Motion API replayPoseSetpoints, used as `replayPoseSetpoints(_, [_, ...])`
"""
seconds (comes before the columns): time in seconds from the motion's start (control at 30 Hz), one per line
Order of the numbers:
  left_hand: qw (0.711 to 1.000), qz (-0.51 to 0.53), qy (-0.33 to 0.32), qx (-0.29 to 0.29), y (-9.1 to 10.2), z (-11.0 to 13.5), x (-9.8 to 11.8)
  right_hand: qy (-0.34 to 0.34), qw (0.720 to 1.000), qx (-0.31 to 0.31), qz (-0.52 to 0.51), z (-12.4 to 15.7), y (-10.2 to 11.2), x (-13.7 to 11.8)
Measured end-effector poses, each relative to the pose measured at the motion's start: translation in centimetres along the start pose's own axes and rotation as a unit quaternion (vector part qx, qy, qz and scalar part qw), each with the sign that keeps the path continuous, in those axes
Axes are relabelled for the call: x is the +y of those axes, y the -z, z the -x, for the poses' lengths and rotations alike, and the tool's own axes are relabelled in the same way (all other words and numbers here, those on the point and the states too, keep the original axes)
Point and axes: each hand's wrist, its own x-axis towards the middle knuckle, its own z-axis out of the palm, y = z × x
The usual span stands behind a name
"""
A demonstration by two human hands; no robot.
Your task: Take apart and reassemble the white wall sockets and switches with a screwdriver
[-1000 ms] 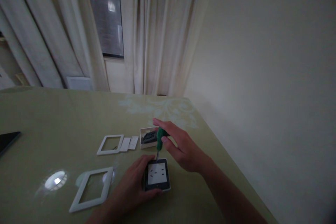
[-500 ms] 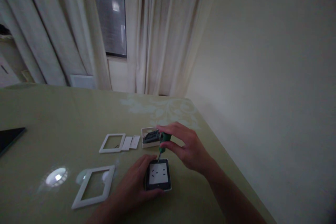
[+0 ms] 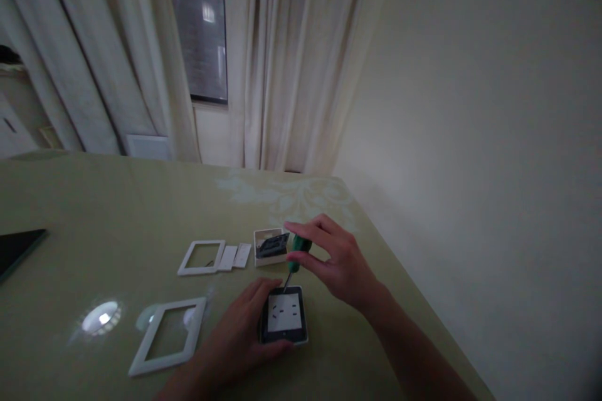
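"What has changed since a second ago?"
"The green screwdriver [image 3: 298,249] now leans further right at the handle; its tip still meets the far edge of the socket [image 3: 284,314]."
"And the grips?"
"The right hand [image 3: 336,257] pinches the handle between thumb and fingers. The left hand [image 3: 239,329], as before, clasps the socket's left side, on the near part of the table [image 3: 94,200]."
"Beyond that?"
"More shows of the dark part [image 3: 271,245] in the far white box [image 3: 270,260]."

Dark slab [image 3: 19,252] cut by left edge; screwdriver [image 3: 294,265] partly hidden.
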Motion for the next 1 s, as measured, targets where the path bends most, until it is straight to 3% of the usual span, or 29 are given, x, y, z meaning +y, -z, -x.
replayPoseSetpoints(0.17, [1.0, -0.003, -0.005, 0.002, 0.3, 0.0, 0.3, 0.0, 0.996, -0.069, -0.06, -0.1, 0.4, -0.1])
replayPoseSetpoints(0.27, [1.0, -0.004, -0.004, 0.0, 0.4, -0.1, 0.5, 0.01, 0.996, -0.051, -0.074, -0.2, 0.3, 0.1])
replayPoseSetpoints(0.47, [1.0, -0.011, -0.018, 0.01, 0.0, -0.1, -0.1, 0.028, 0.999, 0.018, -0.008, 0.0, -0.7, -0.6])
replayPoseSetpoints(0.67, [1.0, -0.026, -0.014, -0.004, 0.1, -0.1, 0.1, 0.022, 0.993, -0.071, -0.094, -0.1, 0.6, -0.6])
replayPoseSetpoints(0.9, [0.999, -0.029, -0.014, -0.006, 0.3, -0.3, 0.4, 0.035, 0.998, 0.034, -0.037, -0.2, -0.6, 0.5])
replayPoseSetpoints(1.0, [1.0, -0.027, -0.011, -0.006, 0.3, -0.2, 0.6, 0.017, 0.999, 0.005, -0.046, -0.2, -0.4, 0.2])
